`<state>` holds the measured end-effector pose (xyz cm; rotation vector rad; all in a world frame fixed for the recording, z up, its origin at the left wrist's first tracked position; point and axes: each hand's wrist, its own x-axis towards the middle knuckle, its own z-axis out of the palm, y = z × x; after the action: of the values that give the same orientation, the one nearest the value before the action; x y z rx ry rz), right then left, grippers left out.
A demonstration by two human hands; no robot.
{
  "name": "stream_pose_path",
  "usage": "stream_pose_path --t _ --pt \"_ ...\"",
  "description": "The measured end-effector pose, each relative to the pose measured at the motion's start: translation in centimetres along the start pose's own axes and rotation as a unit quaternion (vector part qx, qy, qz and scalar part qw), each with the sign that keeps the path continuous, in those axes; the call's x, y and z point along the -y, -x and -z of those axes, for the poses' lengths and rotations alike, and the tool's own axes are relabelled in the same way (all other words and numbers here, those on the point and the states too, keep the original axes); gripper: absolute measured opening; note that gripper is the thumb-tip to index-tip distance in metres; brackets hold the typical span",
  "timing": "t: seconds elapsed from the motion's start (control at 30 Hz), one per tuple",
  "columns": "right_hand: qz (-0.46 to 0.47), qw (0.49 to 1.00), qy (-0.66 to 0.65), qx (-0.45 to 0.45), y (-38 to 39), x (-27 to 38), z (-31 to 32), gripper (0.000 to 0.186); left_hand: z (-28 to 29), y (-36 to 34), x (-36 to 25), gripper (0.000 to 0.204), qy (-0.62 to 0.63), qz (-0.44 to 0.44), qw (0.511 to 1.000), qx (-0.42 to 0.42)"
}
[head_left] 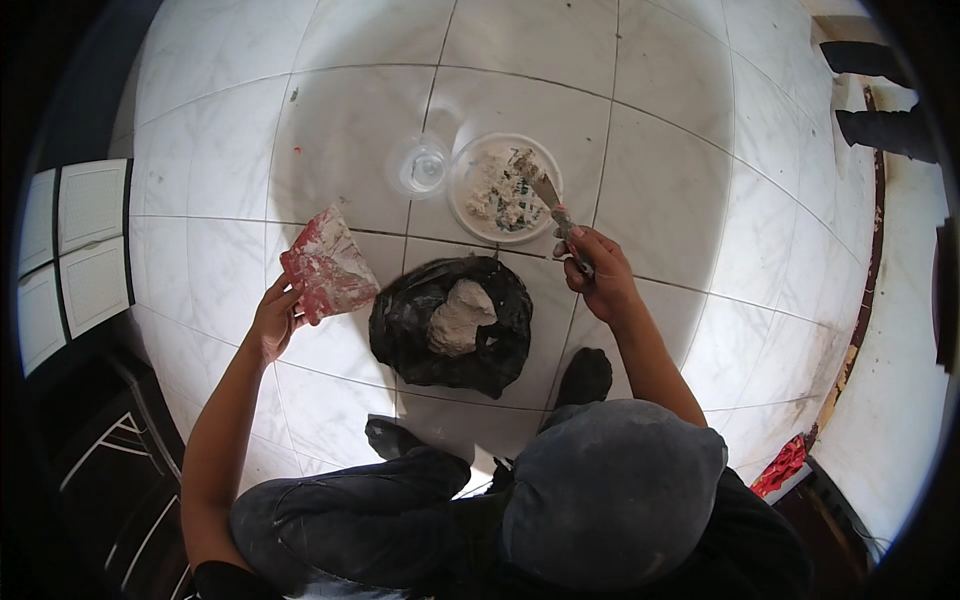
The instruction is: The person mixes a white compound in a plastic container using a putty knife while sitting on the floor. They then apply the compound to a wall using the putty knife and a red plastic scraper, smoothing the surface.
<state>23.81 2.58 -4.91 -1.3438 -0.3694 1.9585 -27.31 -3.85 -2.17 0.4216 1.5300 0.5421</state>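
Observation:
My left hand (280, 315) grips a flat red scraper (328, 262) smeared with pale residue, left of a black plastic bag (400, 335) with a lump of beige powdery material (458, 320) on it. My right hand (600, 270) is closed round the handle of a metal putty knife (543, 188), whose blade is over a round white tray (475, 150) holding crumbly beige mixture (492, 200). A clear cup (415, 170) of what looks like water stands just left of the tray.
Tiled floor (520, 90) surrounds these things. White panelled doors (92, 205) are at the left, above dark furniture (100, 470). My feet (585, 375) are just below the bag. A wall (890, 380) runs along the right, with a red crumpled item (780, 465) and two dark shapes (870, 128) near it.

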Motion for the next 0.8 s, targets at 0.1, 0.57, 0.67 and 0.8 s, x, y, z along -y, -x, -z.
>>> stream_pose_path --t 0.1,0.57,0.67,0.8 --pt "0.003 0.998 0.064 0.018 -0.5 0.2 1.3 0.025 0.6 -1.3 1.5 0.048 -0.046 0.01 0.998 -0.045" --pt "0.101 0.969 0.225 0.001 0.4 -0.9 1.0 0.029 -8.6 -0.3 -3.8 0.034 -0.425 -0.228 0.876 -0.017" --pt "0.141 0.956 0.256 -0.007 0.3 -0.6 0.9 0.03 -16.8 -2.4 -3.3 0.031 -0.444 -0.388 0.806 -0.047" --pt "0.177 0.957 0.226 -0.034 0.1 -0.8 0.6 0.029 -23.6 -6.0 -2.1 0.036 -0.422 -0.286 0.849 -0.138"
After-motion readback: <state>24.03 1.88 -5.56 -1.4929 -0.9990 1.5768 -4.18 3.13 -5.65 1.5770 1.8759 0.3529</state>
